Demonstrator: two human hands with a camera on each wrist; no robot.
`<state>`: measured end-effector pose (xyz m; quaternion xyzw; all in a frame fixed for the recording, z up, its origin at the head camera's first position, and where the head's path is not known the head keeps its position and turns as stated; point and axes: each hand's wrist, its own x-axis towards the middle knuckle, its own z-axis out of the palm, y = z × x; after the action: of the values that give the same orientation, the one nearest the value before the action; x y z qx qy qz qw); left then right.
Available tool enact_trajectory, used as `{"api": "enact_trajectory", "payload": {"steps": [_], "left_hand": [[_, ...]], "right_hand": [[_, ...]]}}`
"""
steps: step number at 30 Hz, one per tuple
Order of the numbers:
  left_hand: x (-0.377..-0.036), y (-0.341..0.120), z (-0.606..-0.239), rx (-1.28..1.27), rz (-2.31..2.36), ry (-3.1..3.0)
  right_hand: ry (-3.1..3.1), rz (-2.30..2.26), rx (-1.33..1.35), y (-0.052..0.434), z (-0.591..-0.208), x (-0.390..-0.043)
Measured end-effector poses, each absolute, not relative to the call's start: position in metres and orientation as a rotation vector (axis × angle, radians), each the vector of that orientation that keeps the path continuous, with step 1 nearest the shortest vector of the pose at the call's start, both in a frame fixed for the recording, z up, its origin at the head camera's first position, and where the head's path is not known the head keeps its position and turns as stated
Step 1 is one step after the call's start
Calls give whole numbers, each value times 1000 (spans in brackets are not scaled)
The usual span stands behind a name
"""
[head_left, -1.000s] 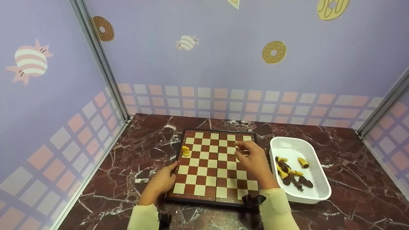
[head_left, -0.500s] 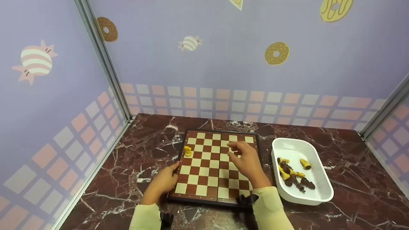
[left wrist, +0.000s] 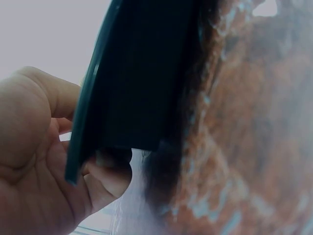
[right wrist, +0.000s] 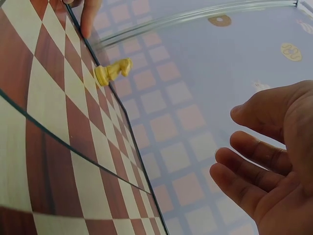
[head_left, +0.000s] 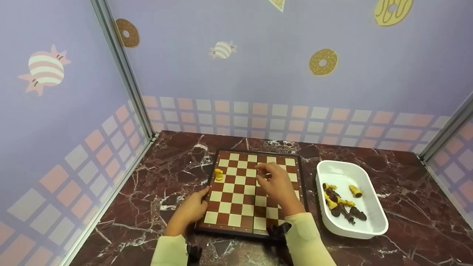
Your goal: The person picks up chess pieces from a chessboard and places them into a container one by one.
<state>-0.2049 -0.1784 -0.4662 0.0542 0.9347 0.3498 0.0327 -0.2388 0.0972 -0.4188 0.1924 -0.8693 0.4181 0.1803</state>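
The folding chessboard (head_left: 233,199) lies unfolded on the table. My left hand (head_left: 189,208) grips its left edge; in the left wrist view, the thumb is on one side of the dark board rim (left wrist: 132,73) and fingers curl beneath. A single yellow chess knight (head_left: 218,175) stands upright near that edge, a little beyond the left hand. Over the board's right half hovers my right hand (head_left: 276,186). Its loosely bent fingers (right wrist: 244,171) hold nothing, with a gap between thumb and fingertips in the right wrist view. The knight (right wrist: 113,71) is well apart from them there.
A white plastic tray (head_left: 375,207) stands right of the board. Yellow and dark brown chess pieces (head_left: 342,203) lie jumbled in it. Patterned panels (head_left: 240,81) enclose the marbled table (head_left: 136,221) at the back and sides.
My right hand has moved left across the board, from its right side toward the middle fold. The left hand keeps its grip on the edge; the knight stays on its square.
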Motion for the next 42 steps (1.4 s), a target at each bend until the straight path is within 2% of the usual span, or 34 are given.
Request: {"api": "enact_trajectory", "payload": {"steps": [26, 42], "left_hand": [[-205, -179, -468, 191, 1080, 2882], [-206, -179, -466, 174, 1069, 2858]], "right_hand": [[-2595, 1099, 655, 38, -428, -247], [-2686, 1239, 681, 9, -427, -258]]}}
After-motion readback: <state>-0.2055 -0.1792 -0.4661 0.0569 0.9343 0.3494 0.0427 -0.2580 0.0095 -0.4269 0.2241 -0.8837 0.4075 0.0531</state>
